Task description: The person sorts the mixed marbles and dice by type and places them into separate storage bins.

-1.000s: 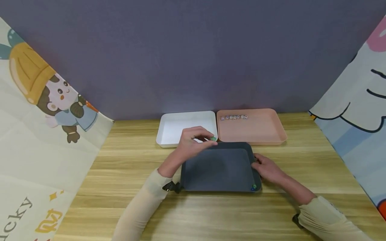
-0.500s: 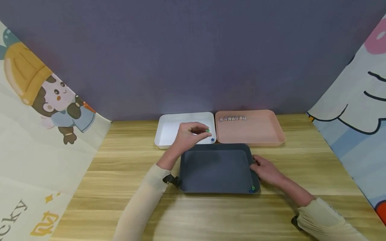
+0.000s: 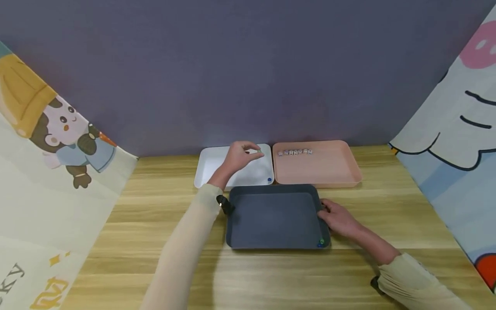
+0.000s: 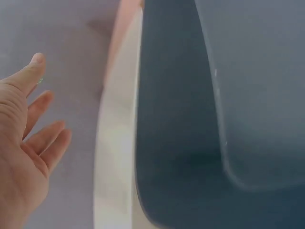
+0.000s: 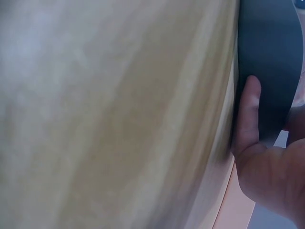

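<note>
In the head view my left hand [image 3: 238, 157] is over the white tray [image 3: 201, 178], pinching a small green piece [image 4: 40, 81] between thumb and index finger. Most of that piece is hidden by the fingertips. A small blue piece [image 3: 269, 179] lies in the white tray's near right corner. With thumb and fingers my right hand [image 3: 340, 218] grips the right rim of the dark grey tray [image 3: 271, 219]. In this tray's near right corner sit a green piece [image 3: 322, 241] and a blue piece [image 3: 319, 245], close together.
Right of the white tray stands a pink tray [image 3: 317, 170], with a row of several small pale dice-like cubes [image 3: 296, 152] near its far edge. All the trays are on a wooden table [image 3: 162, 206]. A dark wall [image 3: 248, 77] rises behind it, with printed panels at both sides.
My left hand has moved away from me and slightly left, from the white tray's near right corner to its far side, carrying the green piece. The right hand keeps its grip on the dark tray.
</note>
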The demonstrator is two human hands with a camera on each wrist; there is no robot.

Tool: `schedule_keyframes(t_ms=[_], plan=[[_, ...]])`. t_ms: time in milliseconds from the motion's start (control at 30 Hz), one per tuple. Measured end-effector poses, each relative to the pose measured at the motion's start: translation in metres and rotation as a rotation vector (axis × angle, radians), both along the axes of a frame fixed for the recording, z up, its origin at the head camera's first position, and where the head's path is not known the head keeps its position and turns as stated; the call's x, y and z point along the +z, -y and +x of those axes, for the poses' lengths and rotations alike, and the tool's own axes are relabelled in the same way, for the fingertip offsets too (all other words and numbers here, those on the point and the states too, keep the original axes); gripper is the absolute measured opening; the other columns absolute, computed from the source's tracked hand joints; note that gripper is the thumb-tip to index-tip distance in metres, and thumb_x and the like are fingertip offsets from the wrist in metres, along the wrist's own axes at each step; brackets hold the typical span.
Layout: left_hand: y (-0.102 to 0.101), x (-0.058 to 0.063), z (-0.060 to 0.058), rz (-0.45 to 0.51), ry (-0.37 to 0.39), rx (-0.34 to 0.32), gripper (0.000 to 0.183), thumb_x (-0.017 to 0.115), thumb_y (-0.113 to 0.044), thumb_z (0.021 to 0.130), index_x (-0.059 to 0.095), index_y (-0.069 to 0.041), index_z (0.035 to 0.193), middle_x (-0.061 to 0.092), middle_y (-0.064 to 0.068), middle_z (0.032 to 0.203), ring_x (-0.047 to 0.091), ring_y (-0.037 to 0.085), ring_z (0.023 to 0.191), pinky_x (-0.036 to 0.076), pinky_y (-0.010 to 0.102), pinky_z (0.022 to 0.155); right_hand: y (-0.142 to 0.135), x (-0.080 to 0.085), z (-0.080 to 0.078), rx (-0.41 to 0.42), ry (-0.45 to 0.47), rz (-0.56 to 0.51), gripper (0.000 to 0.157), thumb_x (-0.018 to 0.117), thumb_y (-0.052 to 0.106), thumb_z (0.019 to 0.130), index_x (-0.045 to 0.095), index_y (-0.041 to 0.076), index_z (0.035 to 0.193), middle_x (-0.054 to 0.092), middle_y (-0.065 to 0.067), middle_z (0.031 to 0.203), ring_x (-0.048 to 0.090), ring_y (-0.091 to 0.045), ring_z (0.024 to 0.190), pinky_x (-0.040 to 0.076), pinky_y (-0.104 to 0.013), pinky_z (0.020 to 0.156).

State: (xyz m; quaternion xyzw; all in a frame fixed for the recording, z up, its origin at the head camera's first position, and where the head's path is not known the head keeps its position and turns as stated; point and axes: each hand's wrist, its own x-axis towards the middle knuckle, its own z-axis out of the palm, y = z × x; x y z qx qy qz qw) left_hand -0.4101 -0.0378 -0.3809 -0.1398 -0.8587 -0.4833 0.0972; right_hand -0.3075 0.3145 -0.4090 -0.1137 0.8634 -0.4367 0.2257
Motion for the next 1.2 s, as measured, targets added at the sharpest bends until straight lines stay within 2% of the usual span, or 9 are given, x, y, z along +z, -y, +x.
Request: schedule_keyframes(t_ms=[200, 400, 500, 633, 867, 967, 1033, 1100, 1200], plan=[[0.006, -0.001, -0.027, -0.081, 0.112, 0.08, 0.025, 0.077, -0.031, 0.085, 0.076, -0.011, 0.101, 0.069, 0.0, 0.099, 0.062, 0.017, 0.097, 0.051, 0.035, 0.082, 0.0, -0.001, -0.002, 0.004, -0.014, 0.005, 0.043, 0.047, 0.012, 0.097, 0.045, 0.0, 0.139, 0.056, -0.013, 0.088, 0.053, -0.024, 0.056, 0.047, -0.039, 0.052], [0.008, 0.007, -0.043, -0.168, 0.2, 0.142, 0.023, 0.077, -0.031, 0.085, 0.075, -0.012, 0.098, 0.066, 0.001, 0.096, 0.059, 0.018, 0.089, 0.049, 0.035, 0.073, 0.002, 0.004, -0.004, 0.013, -0.025, -0.003, 0.046, 0.047, 0.011, 0.097, 0.041, -0.003, 0.141, 0.057, -0.013, 0.09, 0.052, -0.024, 0.055, 0.047, -0.039, 0.051], [0.005, 0.002, -0.049, -0.196, 0.228, 0.161, 0.022, 0.078, -0.031, 0.084, 0.075, -0.013, 0.096, 0.066, 0.0, 0.094, 0.057, 0.018, 0.086, 0.047, 0.035, 0.07, 0.001, 0.004, -0.003, 0.005, -0.035, 0.011, 0.047, 0.047, 0.011, 0.097, 0.041, -0.004, 0.141, 0.057, -0.012, 0.089, 0.053, -0.023, 0.054, 0.047, -0.039, 0.051], [-0.002, -0.011, -0.055, -0.254, 0.272, 0.179, 0.023, 0.077, -0.034, 0.085, 0.076, -0.014, 0.096, 0.066, -0.001, 0.094, 0.056, 0.017, 0.085, 0.047, 0.033, 0.069, 0.0, 0.003, -0.001, 0.002, -0.032, 0.011, 0.045, 0.048, 0.01, 0.096, 0.043, -0.004, 0.139, 0.057, -0.011, 0.086, 0.053, -0.024, 0.053, 0.047, -0.039, 0.05], [-0.012, -0.029, -0.059, -0.243, 0.299, 0.126, 0.025, 0.074, -0.033, 0.088, 0.076, -0.012, 0.102, 0.068, 0.0, 0.102, 0.058, 0.017, 0.089, 0.048, 0.031, 0.073, -0.002, -0.003, 0.003, -0.018, 0.006, -0.013, 0.042, 0.046, 0.011, 0.099, 0.044, 0.001, 0.139, 0.056, -0.011, 0.078, 0.046, -0.02, 0.047, 0.044, -0.037, 0.047], [-0.008, -0.032, -0.056, -0.258, 0.318, 0.14, 0.025, 0.074, -0.033, 0.088, 0.077, -0.012, 0.1, 0.069, 0.0, 0.1, 0.058, 0.016, 0.083, 0.047, 0.03, 0.07, 0.002, -0.004, 0.004, -0.001, 0.026, -0.046, 0.043, 0.045, 0.012, 0.1, 0.042, 0.0, 0.141, 0.055, -0.012, 0.08, 0.045, -0.018, 0.047, 0.044, -0.037, 0.046], [-0.005, -0.032, -0.055, -0.273, 0.343, 0.146, 0.025, 0.073, -0.034, 0.088, 0.078, -0.011, 0.098, 0.069, -0.001, 0.093, 0.055, 0.014, 0.074, 0.045, 0.029, 0.064, 0.005, -0.005, 0.004, 0.003, 0.031, -0.06, 0.043, 0.045, 0.012, 0.1, 0.042, 0.0, 0.141, 0.055, -0.013, 0.082, 0.046, -0.019, 0.048, 0.045, -0.038, 0.046], [-0.004, -0.03, -0.055, -0.291, 0.372, 0.123, 0.028, 0.071, -0.036, 0.09, 0.079, -0.01, 0.094, 0.066, -0.002, 0.08, 0.048, 0.013, 0.063, 0.04, 0.028, 0.057, 0.005, -0.005, 0.003, -0.005, 0.024, -0.056, 0.043, 0.046, 0.011, 0.099, 0.043, -0.001, 0.14, 0.055, -0.013, 0.084, 0.048, -0.02, 0.05, 0.046, -0.039, 0.046], [-0.008, -0.023, -0.06, -0.315, 0.402, 0.064, 0.043, 0.063, -0.042, 0.094, 0.072, -0.005, 0.076, 0.049, -0.002, 0.059, 0.033, 0.013, 0.051, 0.03, 0.029, 0.05, 0.001, -0.003, 0.002, -0.041, 0.024, -0.047, 0.041, 0.047, 0.01, 0.098, 0.044, 0.0, 0.138, 0.054, -0.013, 0.084, 0.049, -0.022, 0.051, 0.047, -0.04, 0.046]])
